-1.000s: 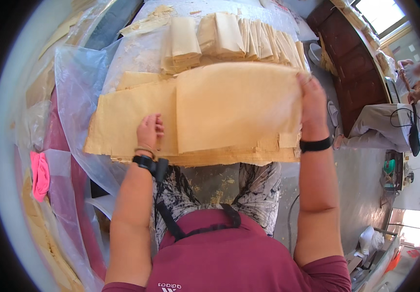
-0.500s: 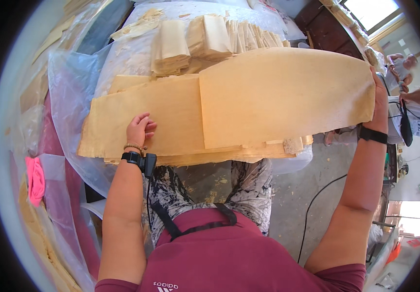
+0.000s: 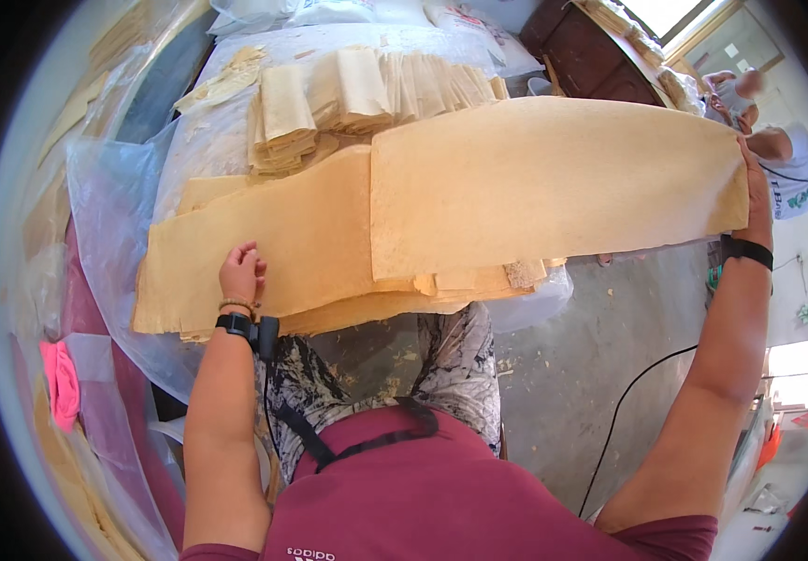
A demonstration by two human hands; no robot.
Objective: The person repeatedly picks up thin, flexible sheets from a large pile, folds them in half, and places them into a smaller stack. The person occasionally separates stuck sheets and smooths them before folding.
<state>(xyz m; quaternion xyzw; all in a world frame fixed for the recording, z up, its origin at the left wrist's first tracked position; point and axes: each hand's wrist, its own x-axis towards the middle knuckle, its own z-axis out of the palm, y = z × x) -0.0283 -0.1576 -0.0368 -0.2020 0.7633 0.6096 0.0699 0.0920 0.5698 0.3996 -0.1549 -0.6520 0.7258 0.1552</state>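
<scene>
At far left I see a pink cloth (image 3: 62, 385). Next, my left hand (image 3: 242, 271), fingers loosely curled and gripping nothing visible, is over a pile of tan sheets (image 3: 315, 220); I cannot tell whether it touches. Behind, folded sheets (image 3: 282, 110) stand on the desk (image 3: 209, 136). Rightward, a large tan sheet (image 3: 554, 178) overlaps the pile and extends beyond it, its right end gripped by my right hand (image 3: 757, 192).

Plastic-covered table (image 3: 200, 140), tan sheets (image 3: 306, 220), folded bundles (image 3: 287, 105)
</scene>
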